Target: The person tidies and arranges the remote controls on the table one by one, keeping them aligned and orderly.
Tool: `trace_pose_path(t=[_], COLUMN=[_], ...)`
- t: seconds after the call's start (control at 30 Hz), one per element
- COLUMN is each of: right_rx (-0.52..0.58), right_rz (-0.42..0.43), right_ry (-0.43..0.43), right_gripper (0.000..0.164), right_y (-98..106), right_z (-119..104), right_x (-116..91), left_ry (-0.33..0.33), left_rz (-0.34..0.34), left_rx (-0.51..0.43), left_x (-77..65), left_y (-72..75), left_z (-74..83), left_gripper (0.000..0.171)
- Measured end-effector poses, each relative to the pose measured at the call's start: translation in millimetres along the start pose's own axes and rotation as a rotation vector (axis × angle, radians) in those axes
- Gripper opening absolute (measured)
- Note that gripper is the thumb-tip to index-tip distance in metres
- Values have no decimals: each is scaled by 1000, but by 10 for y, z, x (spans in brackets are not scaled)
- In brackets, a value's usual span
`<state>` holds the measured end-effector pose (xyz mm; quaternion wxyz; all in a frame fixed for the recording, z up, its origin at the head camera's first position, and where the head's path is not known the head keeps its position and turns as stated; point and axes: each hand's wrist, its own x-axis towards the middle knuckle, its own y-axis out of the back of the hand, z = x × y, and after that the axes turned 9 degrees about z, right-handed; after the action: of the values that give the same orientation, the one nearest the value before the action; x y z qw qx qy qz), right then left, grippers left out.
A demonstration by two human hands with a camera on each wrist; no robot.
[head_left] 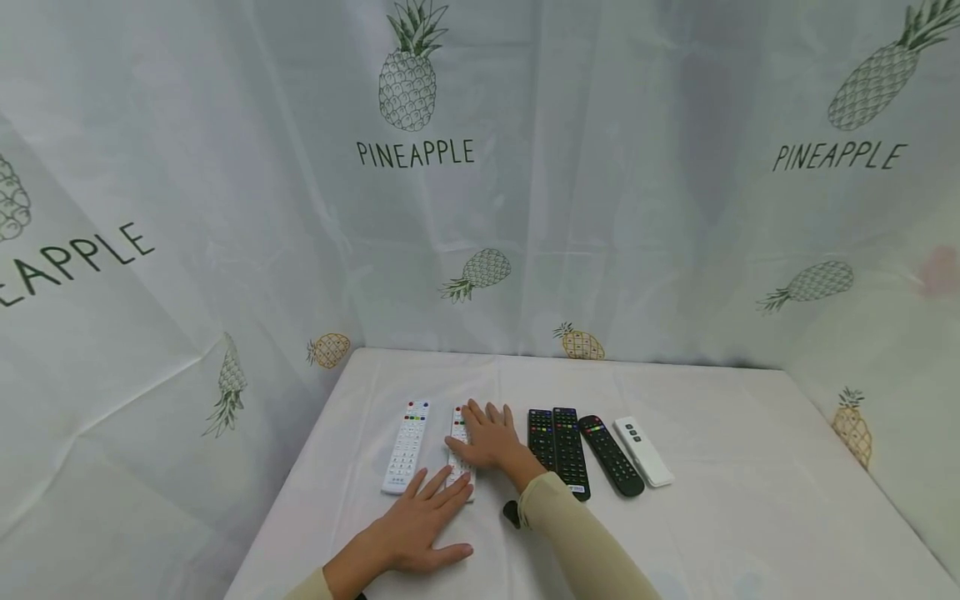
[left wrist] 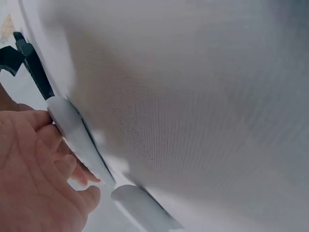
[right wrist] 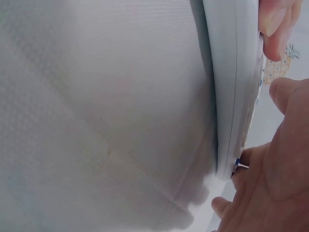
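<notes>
A white remote control (head_left: 459, 475) lies lengthwise on the table under both hands. My left hand (head_left: 416, 529) reaches its near end with spread fingers; the left wrist view shows this hand (left wrist: 36, 169) alongside the remote (left wrist: 77, 133). My right hand (head_left: 489, 440) is over the far end, fingers spread and partly covering the buttons. In the right wrist view the right hand (right wrist: 277, 174) is beside the remote's edge (right wrist: 231, 82), with left fingertips (right wrist: 275, 21) on its near part. Left of both hands lies another white remote (head_left: 406, 450).
To the right lie two long black remotes (head_left: 541, 433) (head_left: 570, 454) side by side, a rounded black remote (head_left: 611, 456) and a small white remote (head_left: 643, 452). A white cloth (head_left: 720, 433) covers the table. Pineapple-print curtains (head_left: 622, 208) stand behind and at the sides.
</notes>
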<state>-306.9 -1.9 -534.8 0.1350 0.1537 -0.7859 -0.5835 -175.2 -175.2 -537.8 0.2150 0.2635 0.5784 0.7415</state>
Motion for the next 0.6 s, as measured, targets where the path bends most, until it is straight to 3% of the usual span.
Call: trace_pose_path(t=[0.6], right_rx=[-6], right_rz=[-5], right_ry=[-23], right_gripper=[82], right_y=[-11], right_z=[-71], right_x=[25], left_ry=[60], left_rz=[13], left_rx=[29], left_x=[-53], left_y=[-6], left_z=[-19], left_gripper=[77])
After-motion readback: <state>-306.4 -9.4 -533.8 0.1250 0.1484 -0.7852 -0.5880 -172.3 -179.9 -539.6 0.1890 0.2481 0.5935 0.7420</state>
